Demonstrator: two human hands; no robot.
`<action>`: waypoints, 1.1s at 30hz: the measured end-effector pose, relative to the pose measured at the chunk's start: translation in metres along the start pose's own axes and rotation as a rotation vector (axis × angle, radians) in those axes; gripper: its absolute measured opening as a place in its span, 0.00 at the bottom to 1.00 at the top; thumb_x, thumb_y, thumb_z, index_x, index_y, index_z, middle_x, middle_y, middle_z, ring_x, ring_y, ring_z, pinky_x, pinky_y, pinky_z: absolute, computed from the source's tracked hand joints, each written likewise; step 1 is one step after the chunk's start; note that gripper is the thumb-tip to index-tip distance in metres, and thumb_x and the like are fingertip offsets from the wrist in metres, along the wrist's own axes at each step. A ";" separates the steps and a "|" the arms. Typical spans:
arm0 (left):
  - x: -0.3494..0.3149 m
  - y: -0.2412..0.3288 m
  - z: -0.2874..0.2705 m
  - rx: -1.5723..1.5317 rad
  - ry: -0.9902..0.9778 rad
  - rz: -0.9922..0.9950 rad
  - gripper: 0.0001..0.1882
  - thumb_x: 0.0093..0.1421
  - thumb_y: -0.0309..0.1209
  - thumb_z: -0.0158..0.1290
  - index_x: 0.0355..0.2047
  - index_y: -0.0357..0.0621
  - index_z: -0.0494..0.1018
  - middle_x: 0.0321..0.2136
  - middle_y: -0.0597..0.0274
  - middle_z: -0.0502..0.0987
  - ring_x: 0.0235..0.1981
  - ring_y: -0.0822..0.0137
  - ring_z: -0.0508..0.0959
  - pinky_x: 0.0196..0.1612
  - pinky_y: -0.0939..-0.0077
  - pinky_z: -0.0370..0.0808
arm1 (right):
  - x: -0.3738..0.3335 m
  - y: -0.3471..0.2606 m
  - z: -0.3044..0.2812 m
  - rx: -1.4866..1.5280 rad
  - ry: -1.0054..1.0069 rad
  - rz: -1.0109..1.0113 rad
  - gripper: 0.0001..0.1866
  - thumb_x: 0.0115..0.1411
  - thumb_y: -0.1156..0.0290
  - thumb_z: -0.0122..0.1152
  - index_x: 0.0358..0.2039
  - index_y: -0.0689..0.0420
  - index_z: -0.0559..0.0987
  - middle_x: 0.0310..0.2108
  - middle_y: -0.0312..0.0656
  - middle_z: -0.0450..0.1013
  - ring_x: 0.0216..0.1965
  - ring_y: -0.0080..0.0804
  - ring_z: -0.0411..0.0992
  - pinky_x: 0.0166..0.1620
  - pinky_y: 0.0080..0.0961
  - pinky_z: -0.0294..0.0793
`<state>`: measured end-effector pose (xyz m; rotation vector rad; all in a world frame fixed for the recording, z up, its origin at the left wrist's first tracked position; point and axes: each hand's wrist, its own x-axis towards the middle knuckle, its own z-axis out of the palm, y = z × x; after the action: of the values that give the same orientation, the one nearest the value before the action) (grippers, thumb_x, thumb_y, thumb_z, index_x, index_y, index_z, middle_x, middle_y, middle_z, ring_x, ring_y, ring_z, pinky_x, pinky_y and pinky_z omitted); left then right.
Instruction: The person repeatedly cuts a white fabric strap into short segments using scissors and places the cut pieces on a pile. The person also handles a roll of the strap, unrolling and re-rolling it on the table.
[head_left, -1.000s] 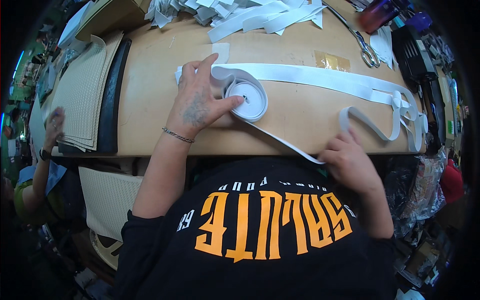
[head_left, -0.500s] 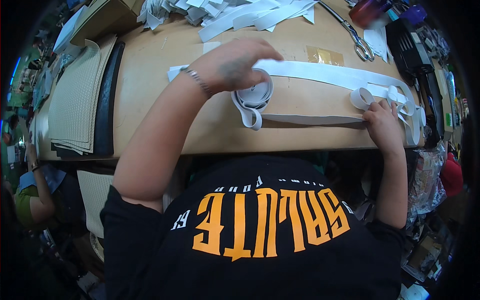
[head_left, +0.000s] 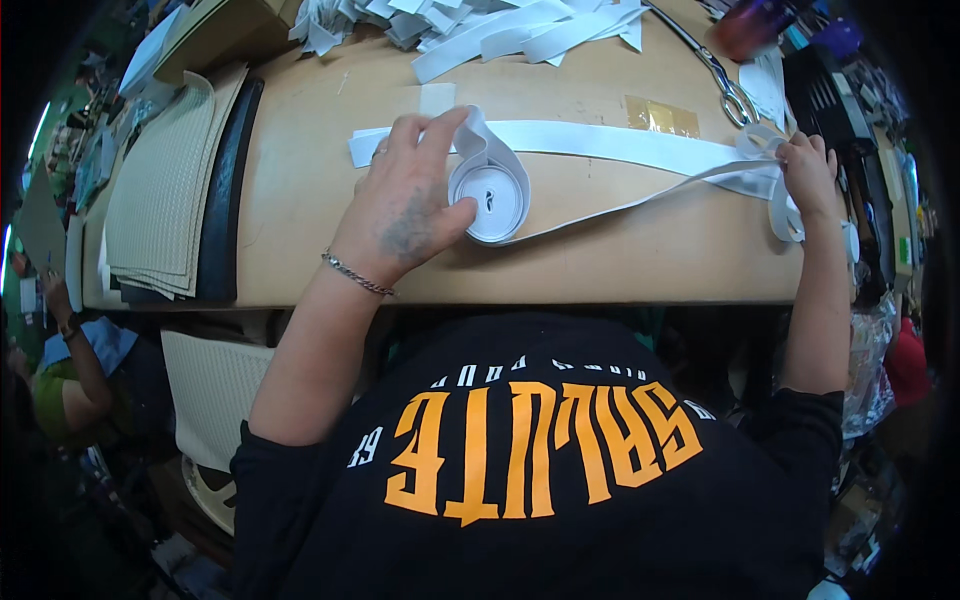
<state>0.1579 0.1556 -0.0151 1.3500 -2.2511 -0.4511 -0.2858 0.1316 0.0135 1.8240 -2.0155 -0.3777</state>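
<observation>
A coil of flat white band point(head_left: 490, 195) sits on the table in front of me, with a loose loop standing up at its top. My left hand point(head_left: 405, 195) curves around the coil's left side, thumb against its lower edge and index finger at the loop. From the coil a stretch of band point(head_left: 620, 205) runs taut to the right, rising to my right hand point(head_left: 808, 172), whose closed fingers grip it. Looser curls of the band point(head_left: 785, 215) hang below that hand. Behind lies a broad white strip point(head_left: 610, 145), flat on the table.
Cut white strips point(head_left: 500, 30) are heaped at the back. Scissors point(head_left: 728, 90) lie at the back right, near a black device point(head_left: 825, 100). Textured cream sheets point(head_left: 160, 190) are stacked at left beside a cardboard box point(head_left: 215, 40). Another person's arm point(head_left: 85, 350) shows at far left.
My left hand has come down to the coil's left side, and the coil now lies flatter. My right hand has moved up and away, lifting the band and drawing it tight.
</observation>
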 end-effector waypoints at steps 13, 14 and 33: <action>0.067 0.030 -0.020 0.527 -0.821 0.466 0.08 0.53 0.36 0.56 0.33 0.52 0.77 0.34 0.63 0.78 0.46 0.63 0.74 0.53 0.54 0.65 | -0.091 -0.194 -0.050 0.748 0.077 -0.700 0.08 0.49 0.73 0.55 0.32 0.51 0.74 0.33 0.35 0.68 0.46 0.34 0.65 0.62 0.56 0.51; 0.069 0.031 -0.025 0.566 -0.882 0.404 0.08 0.53 0.37 0.55 0.32 0.51 0.77 0.31 0.60 0.78 0.42 0.60 0.76 0.51 0.53 0.67 | -0.093 -0.185 -0.045 0.787 0.077 -0.674 0.06 0.49 0.74 0.55 0.30 0.51 0.74 0.31 0.35 0.67 0.45 0.34 0.66 0.62 0.56 0.51; 0.034 -0.015 -0.018 0.054 -0.352 0.577 0.19 0.50 0.32 0.60 0.42 0.45 0.69 0.41 0.57 0.71 0.42 0.56 0.73 0.45 0.64 0.71 | -0.032 -0.068 0.000 0.279 0.047 -0.243 0.09 0.48 0.80 0.55 0.25 0.51 0.79 0.31 0.36 0.71 0.46 0.37 0.67 0.60 0.55 0.55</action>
<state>0.1652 0.1177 0.0005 0.6153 -2.8104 -0.4432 -0.2235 0.1556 -0.0210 2.2344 -1.8960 -0.1218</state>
